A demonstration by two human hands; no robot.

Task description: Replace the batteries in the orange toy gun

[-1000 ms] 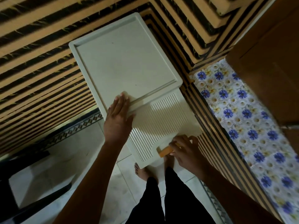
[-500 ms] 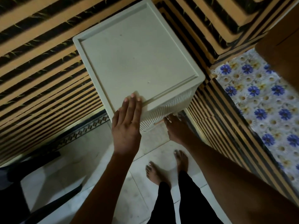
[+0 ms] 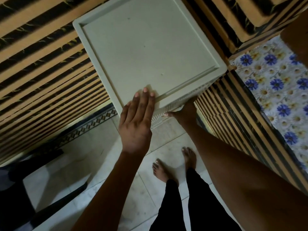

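Observation:
A white plastic drawer cabinet stands against the striped wall, seen from above. My left hand rests flat on the front edge of its top, fingers straight. My right hand presses against the ribbed drawer front just under the top, thumb stretched to the left; its fingers are partly hidden by the cabinet's rim. The drawer sits pushed in. No orange toy gun and no batteries are in view.
Striped orange-and-black walls surround the cabinet. A surface covered with blue-flowered cloth lies to the right. My bare feet stand on pale floor tiles. A dark object sits at the lower left.
The drawer, pulled far out a second ago, has slid fully in under my right hand's push. The orange piece at its front is out of sight. My left hand stayed on top.

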